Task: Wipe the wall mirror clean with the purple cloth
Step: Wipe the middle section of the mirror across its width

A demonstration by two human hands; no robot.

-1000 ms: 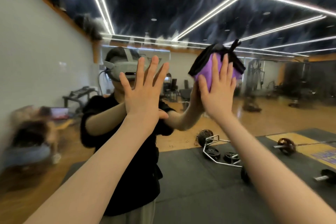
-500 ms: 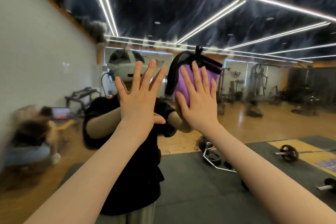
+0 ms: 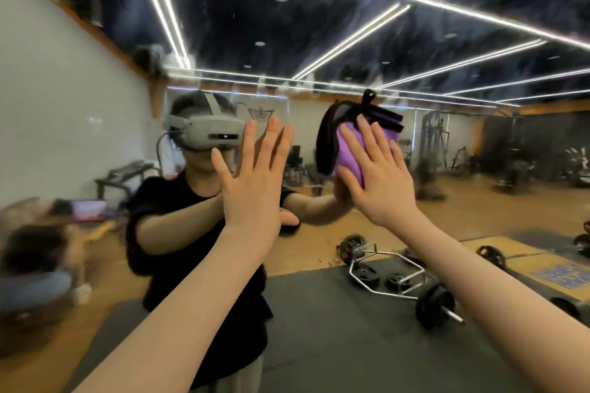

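Gym wall mirror (image 3: 479, 41): right hand (image 3: 380, 182), fingers flat, pressing purple cloth (image 3: 349, 153), swung back rightward; left hand (image 3: 255, 182) splayed on glass. Wiping mid-stroke.

We stand right in front of the wall mirror (image 3: 415, 143). Our left hand (image 3: 252, 182) lies flat on the mirror. To its right, a little higher, our right hand (image 3: 380, 179) presses the cloth (image 3: 349, 153) on the mirror, so the cloth sits between the hand and the mirror. In the mirror, a person (image 3: 191, 233) shows behind our left hand. Below our right hand, lower in the mirror, a barbell (image 3: 402, 281) lies on a floor mat (image 3: 319, 329).
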